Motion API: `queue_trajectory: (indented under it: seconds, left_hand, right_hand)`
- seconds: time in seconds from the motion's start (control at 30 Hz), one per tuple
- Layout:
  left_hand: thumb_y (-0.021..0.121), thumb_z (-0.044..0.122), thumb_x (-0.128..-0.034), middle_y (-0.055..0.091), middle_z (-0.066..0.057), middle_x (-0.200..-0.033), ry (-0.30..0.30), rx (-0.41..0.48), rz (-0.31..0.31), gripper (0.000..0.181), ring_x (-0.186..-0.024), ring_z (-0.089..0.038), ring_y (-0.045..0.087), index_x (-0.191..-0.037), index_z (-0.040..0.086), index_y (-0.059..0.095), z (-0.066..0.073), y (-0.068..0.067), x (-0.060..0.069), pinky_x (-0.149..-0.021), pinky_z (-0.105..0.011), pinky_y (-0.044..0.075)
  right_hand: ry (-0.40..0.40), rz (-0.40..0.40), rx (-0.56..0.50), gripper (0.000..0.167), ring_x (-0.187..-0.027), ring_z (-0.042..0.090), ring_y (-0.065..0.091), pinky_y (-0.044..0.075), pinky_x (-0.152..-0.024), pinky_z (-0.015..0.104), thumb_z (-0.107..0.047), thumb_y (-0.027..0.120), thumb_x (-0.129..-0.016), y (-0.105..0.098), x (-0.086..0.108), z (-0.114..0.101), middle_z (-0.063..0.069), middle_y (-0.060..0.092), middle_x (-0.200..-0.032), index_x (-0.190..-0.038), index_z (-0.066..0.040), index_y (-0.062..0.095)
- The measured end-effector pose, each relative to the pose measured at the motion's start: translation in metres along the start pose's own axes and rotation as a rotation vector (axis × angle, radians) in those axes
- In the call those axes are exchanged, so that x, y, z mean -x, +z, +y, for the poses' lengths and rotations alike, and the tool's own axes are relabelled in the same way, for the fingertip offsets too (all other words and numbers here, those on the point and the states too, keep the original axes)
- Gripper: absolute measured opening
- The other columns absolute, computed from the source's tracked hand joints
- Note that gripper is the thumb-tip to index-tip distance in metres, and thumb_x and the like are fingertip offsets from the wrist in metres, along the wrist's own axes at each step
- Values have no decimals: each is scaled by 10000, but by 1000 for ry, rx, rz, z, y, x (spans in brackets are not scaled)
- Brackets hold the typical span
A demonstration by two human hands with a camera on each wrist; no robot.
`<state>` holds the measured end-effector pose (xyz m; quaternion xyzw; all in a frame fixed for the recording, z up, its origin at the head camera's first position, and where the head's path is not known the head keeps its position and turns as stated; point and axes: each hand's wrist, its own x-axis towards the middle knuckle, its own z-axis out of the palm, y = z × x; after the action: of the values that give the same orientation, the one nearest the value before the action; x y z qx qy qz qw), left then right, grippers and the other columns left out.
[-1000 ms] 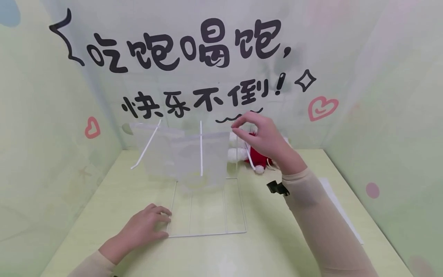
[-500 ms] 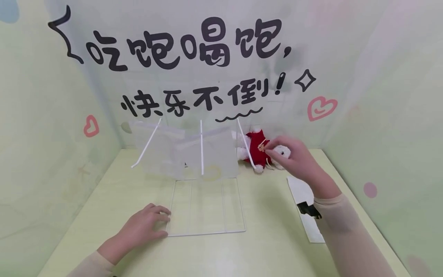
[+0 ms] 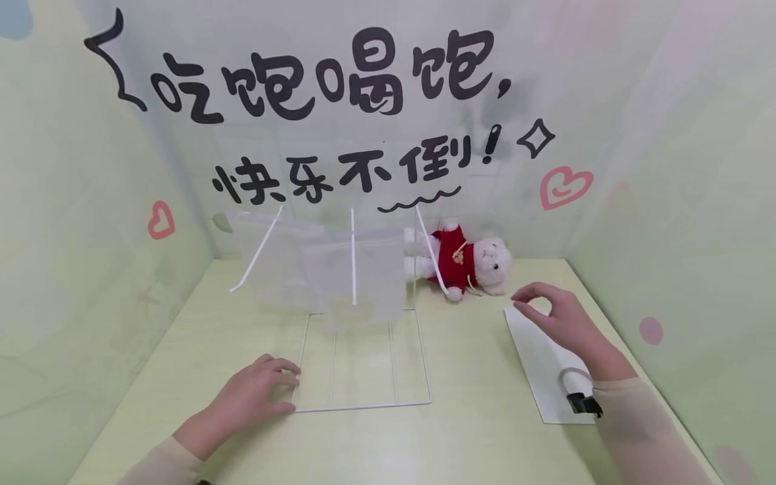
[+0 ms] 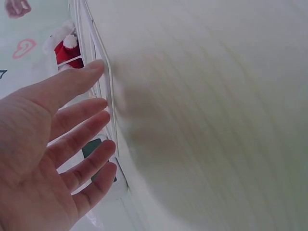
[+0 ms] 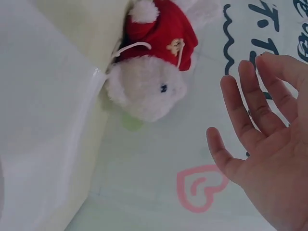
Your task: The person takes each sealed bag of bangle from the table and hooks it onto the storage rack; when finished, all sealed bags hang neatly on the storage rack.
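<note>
1. Two hands: left hand [image 3: 250, 391], lower left of frame; right hand [image 3: 565, 325], at right.
2. One wire rack [image 3: 364, 407], center; three white prongs [image 3: 353, 256], mid-frame.
3. Two translucent bags [image 3: 378, 273], center and left of center.
4. One plush bear [image 3: 451, 259], right of center.
5. One white sheet [image 3: 539, 364], lower right.
6. Two pink hearts [image 3: 151, 221], left and right.

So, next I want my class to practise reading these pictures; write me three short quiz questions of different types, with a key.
1. Multiple choice: what colour is the top on the plush bear?
A) blue
B) red
C) green

2. True or false: the right hand is gripping the bear.

3. Fill the gap: of the three prongs on the white wire rack, the only one without a clear bag is, in the head view, the one on the ____.

Key:
1. B
2. False; the hand holds nothing and is apart from the bear.
3. right
</note>
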<state>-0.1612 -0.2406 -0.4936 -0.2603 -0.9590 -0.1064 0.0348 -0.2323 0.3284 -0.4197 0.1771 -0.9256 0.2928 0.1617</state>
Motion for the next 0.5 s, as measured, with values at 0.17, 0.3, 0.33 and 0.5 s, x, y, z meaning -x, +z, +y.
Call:
queue_trajectory:
  seconds: [0.17, 0.3, 0.33, 0.5]
  left_hand:
    - [905, 353, -717, 710, 83, -1235, -14, -1, -14, 373, -1099, -186, 623, -1046, 205, 809, 1, 1, -1, -824, -382, 614]
    - [900, 361, -723, 708, 85, -1242, -30, -10, -27, 378, -1107, -183, 622, -1054, 204, 809, 2, 1, -1, -829, -372, 616]
    - [902, 356, -721, 708, 84, -1240, -29, -11, -26, 375, -1103, -185, 624, -1051, 204, 809, 3, 1, -1, -822, -374, 618]
    - [911, 336, -715, 712, 78, -1229, -21, -10, -12, 364, -1093, -192, 628, -1038, 200, 809, 5, -3, 0, -815, -376, 618]
  right_hand:
    - [-3, 26, 2, 93, -943, -79, 599, 426, -833, 70, -151, 748, -949, -1, 16, 26, -28, 758, -970, -1040, -172, 752]
    - [11, 21, 22, 87, -940, -112, 580, 427, -809, 81, -163, 741, -956, -3, 23, 43, -54, 756, -961, -1029, -210, 745]
    - [18, 17, 25, 87, -936, -112, 578, 429, -794, 91, -170, 738, -959, -4, 24, 47, -59, 754, -960, -1027, -223, 743]
    - [43, -9, 60, 86, -897, -97, 588, 444, -836, 132, -173, 737, -960, -9, 30, 70, -68, 746, -954, -1030, -224, 742]
